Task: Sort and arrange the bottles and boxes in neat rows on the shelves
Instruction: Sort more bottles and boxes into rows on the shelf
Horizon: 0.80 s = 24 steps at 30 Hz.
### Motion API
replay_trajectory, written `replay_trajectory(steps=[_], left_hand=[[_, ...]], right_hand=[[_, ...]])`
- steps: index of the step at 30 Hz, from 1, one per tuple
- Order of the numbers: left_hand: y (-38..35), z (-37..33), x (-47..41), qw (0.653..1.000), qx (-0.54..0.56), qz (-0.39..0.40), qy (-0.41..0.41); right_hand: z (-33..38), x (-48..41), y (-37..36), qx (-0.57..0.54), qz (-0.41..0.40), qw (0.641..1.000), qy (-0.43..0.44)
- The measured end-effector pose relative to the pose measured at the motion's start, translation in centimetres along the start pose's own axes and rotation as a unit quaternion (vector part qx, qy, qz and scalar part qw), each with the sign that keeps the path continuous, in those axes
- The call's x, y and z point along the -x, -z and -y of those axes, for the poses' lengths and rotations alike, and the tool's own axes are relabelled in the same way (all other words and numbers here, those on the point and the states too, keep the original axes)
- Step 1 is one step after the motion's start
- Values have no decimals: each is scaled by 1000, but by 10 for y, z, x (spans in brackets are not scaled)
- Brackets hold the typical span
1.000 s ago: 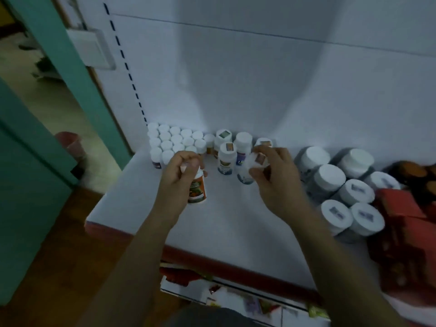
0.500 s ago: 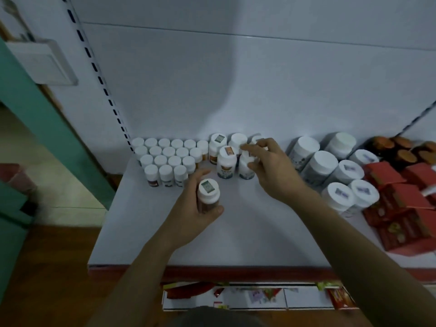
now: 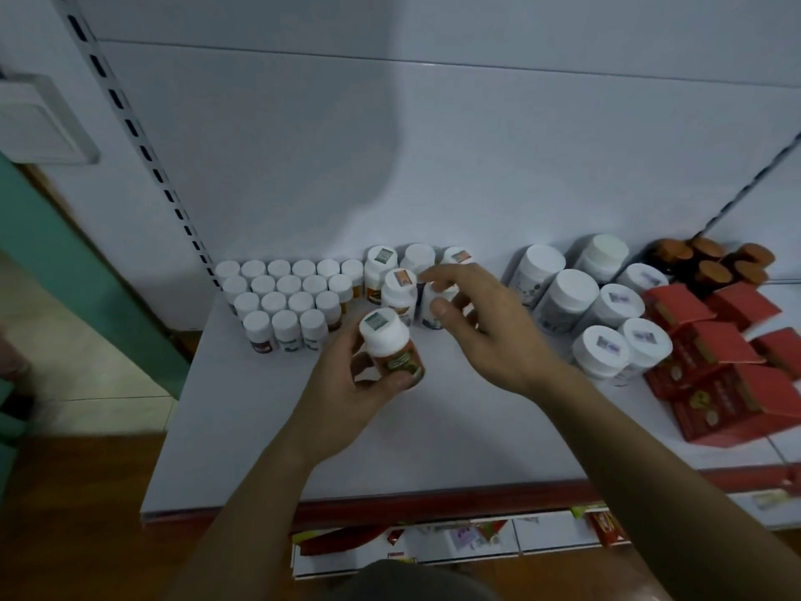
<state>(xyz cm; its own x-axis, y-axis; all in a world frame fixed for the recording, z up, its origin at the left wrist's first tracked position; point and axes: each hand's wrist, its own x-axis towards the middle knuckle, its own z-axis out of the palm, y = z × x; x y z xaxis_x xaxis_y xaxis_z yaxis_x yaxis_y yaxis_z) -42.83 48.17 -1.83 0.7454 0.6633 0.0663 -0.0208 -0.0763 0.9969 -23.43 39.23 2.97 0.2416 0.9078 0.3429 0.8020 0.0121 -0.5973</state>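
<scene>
Head view has you mid-placement: left grip (image 3: 346, 383) wraps the orange-labelled bottle (image 3: 392, 347) just right of the small-bottle block (image 3: 286, 297), right grip (image 3: 490, 336) loose and empty, so next seat it upright in line.

Left hand (image 3: 346, 396) grips a white-capped bottle (image 3: 388, 344); right hand (image 3: 490, 336) hangs over standing bottles (image 3: 398, 292).

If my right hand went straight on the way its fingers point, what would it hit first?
Probably the orange-stickered bottle, which stands just left of the right hand and its index finger; depth is hard to judge.
</scene>
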Motion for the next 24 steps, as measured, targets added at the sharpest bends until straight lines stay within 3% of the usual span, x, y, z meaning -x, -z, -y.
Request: replay_trajectory(steps=[3, 7, 9, 11, 15, 18, 24], left_hand=[[-10, -11, -8, 999, -16, 35, -17], [-36, -21, -23, 999, -24, 26, -23], [-46, -25, -28, 997, -57, 12, -44], [-45, -28, -36, 983, -159, -32, -83], [-25, -26, -59, 915, -342, -174, -126], [-23, -17, -70, 903, -356, -213, -110], [-31, 4, -71, 902, -376, -199, -77]], right_hand=[[16, -3, 23, -59, 67, 994, 61], [13, -12, 54, 5, 144, 985, 91], [2, -14, 73, 46, 142, 986, 78], [-12, -19, 96, 86, 124, 986, 68], [-40, -41, 114, 194, 128, 973, 6], [-58, -59, 94, 241, 146, 959, -24], [-79, -69, 57, 262, 150, 953, -39]])
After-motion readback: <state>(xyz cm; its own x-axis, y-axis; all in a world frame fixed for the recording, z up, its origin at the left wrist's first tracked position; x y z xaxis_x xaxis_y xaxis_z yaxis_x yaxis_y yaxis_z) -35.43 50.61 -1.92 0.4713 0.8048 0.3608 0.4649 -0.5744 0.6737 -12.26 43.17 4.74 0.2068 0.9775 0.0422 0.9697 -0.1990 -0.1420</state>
